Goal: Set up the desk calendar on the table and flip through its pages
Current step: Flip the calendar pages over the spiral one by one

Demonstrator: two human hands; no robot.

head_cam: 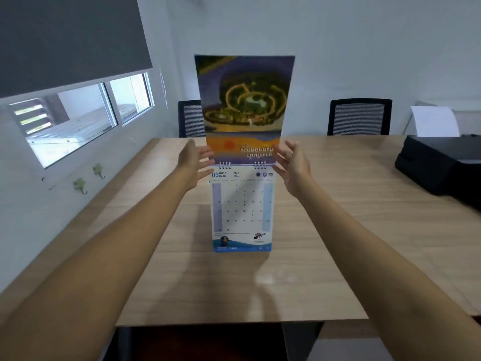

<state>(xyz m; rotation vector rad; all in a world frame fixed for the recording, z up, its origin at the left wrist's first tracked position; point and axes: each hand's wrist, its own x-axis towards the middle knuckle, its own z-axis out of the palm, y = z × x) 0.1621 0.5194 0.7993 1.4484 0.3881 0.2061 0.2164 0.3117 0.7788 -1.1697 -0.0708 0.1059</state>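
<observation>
Left hand (196,162): fingers spread wide, palm facing in, just beside the left edge of the raised glossy photo page (244,105); contact with the paper cannot be told

White spiral-bound desk calendar (242,209): stands upright mid-way across the pale wood-grain table (338,230), March grid facing the wearer, raised page vertical above the twin wire bindings (225,165)

Right hand (292,166): fingers likewise splayed, beside the page's right edge, holding nothing that I can see

Judgement: page is mid-flip. Guide both edges evenly so it rolls over the wires without creasing; keep pressure light, the base looks easy to tip backward
</observation>
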